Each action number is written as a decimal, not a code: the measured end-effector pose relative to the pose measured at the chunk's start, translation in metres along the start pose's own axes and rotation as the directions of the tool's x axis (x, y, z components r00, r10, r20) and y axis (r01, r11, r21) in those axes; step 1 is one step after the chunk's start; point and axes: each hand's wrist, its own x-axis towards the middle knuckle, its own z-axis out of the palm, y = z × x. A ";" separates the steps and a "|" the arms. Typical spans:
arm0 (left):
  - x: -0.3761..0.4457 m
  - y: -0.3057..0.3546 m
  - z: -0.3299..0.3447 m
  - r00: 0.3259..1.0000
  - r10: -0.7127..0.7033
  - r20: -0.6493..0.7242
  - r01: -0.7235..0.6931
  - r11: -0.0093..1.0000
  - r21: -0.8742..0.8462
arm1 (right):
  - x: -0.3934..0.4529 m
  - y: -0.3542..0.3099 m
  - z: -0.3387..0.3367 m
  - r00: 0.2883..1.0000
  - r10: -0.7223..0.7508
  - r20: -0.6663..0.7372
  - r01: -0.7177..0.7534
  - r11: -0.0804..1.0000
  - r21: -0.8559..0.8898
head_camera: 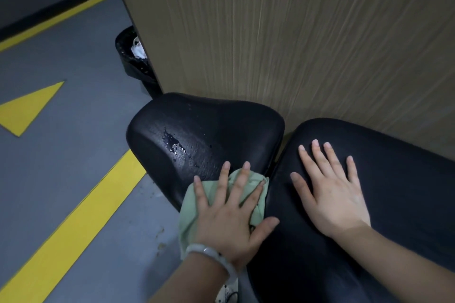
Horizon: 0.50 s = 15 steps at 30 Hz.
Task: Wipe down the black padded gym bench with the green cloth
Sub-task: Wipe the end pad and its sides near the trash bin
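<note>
The black padded gym bench has two pads: a short seat pad (204, 130) on the left and a long back pad (394, 199) on the right, with a narrow gap between them. A wet streak with droplets (177, 147) lies on the seat pad. The green cloth (194, 204) is spread over the seat pad's near edge. My left hand (229, 214) presses flat on the cloth with fingers spread, thumb reaching onto the back pad. My right hand (330, 187) rests flat on the back pad, fingers straight.
A tall wood-grain panel (295, 32) stands right behind the bench. A black waste bin (133, 56) with white paper sits at the panel's left corner. Grey floor (61, 167) with yellow lines and a yellow triangle lies to the left.
</note>
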 end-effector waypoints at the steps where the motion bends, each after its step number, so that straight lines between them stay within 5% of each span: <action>1: 0.004 0.001 -0.001 1.000 0.001 0.003 -0.001 1.000 -0.005 | 0.000 0.000 -0.001 1.000 -0.002 0.002 0.002 1.000 0.003; 15: 0.080 0.024 -0.020 1.000 -0.009 0.009 0.009 1.000 -0.011 | -0.001 0.001 -0.002 1.000 0.004 0.028 -0.004 1.000 0.017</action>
